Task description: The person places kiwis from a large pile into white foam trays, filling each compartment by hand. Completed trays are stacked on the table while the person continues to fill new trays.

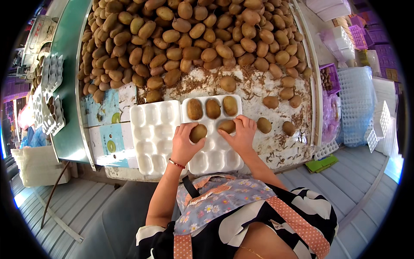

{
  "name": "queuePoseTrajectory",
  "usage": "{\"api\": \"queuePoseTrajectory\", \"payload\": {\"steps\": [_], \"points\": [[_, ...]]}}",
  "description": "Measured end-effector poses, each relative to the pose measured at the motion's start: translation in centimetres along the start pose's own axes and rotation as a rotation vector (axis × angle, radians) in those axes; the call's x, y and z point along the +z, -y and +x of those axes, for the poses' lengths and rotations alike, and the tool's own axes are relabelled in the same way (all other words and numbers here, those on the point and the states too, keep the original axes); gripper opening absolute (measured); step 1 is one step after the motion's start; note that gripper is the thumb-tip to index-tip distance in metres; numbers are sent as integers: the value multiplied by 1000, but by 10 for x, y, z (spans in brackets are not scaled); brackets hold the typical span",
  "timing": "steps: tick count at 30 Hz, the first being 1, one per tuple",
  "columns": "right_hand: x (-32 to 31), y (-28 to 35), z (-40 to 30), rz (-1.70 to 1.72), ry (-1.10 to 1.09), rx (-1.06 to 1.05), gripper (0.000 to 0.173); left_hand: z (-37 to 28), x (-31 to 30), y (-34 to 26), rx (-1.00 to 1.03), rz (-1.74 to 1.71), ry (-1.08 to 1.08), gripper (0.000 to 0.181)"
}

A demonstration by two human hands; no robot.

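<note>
My left hand (185,142) holds a brown kiwifruit (198,133) between thumb and fingers, over the left column of a white moulded plastic tray (215,162). With the thumb and fingers of my right hand (241,133) I grip another kiwifruit (227,126) at the right column of the same tray. Three kiwifruit, one of them in the middle (213,108), fill the tray's far row. Against its left side lies a second white tray (155,136) with bare cups. A large heap of kiwifruit (194,32) covers the far part of the table.
Several loose kiwifruit (264,125) lie right of the tray on the dirty white tabletop (252,152). A green conveyor belt (69,106) runs along the left, with moulded trays (51,74) beyond it. Purple crates (333,77) and stacked trays in blue plastic wrap (355,103) stand at the right.
</note>
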State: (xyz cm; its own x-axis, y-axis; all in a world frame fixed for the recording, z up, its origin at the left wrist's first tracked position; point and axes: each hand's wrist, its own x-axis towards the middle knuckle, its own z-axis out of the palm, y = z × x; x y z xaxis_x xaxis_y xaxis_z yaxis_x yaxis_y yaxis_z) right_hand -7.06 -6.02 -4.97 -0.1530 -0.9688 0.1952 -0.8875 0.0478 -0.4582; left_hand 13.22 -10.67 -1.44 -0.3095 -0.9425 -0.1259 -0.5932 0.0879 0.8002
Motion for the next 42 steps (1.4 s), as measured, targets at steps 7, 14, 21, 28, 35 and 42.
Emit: {"api": "queuePoseTrajectory", "payload": {"steps": [7, 14, 21, 28, 35, 42], "points": [[-2, -20, 68, 46, -126, -62, 39, -5, 11, 8, 145, 245, 30, 44], [40, -45, 212, -204, 159, -62, 57, -6, 17, 10, -5, -5, -20, 45], [15, -47, 184, 182, 311, 61, 59, -3, 12, 21, 112, 94, -29, 45], [-42, -44, 14, 839, 615, 395, 54, -2, 18, 18, 201, 268, 103, 47], [-43, -32, -36, 1349, 594, 734, 47, 4, 25, 19, 263, 456, 71, 47], [-35, -35, -1, 1504, 503, 682, 43, 23, 22, 0, 125, 389, 91, 41]]}}
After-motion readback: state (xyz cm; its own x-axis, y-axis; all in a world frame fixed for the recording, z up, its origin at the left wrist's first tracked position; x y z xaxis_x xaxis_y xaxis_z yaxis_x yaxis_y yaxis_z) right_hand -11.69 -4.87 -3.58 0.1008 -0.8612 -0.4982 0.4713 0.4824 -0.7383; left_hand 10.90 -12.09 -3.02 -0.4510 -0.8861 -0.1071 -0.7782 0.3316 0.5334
